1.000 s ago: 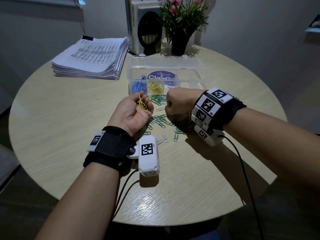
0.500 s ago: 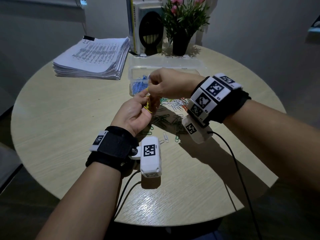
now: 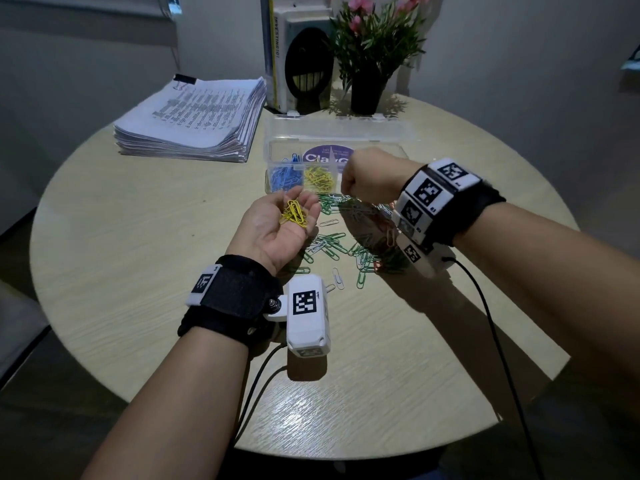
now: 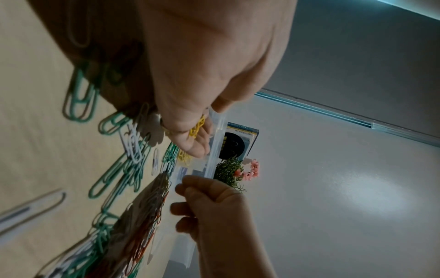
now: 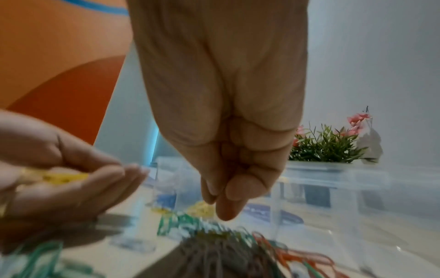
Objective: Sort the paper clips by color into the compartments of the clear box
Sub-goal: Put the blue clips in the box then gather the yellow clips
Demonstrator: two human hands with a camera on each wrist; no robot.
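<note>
Over table [image 3: 138, 237], yellow clips [image 3: 294, 216] in left palm [image 3: 277, 225]

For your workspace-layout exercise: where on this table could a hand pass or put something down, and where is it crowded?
Free: bare table left of the left hand, below the paper stack; also the near edge. Crowded: loose clips between the hands, before the clear box.

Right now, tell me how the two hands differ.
The left hand lies palm up with fingers relaxed; the right hand is knuckles up with fingers curled. The left hand cradles yellow clips; no clip shows in the right hand's pinched fingertips. The left hand is nearer the blue clips; the right hovers over the loose pile. Both are bare and above the table.
</note>
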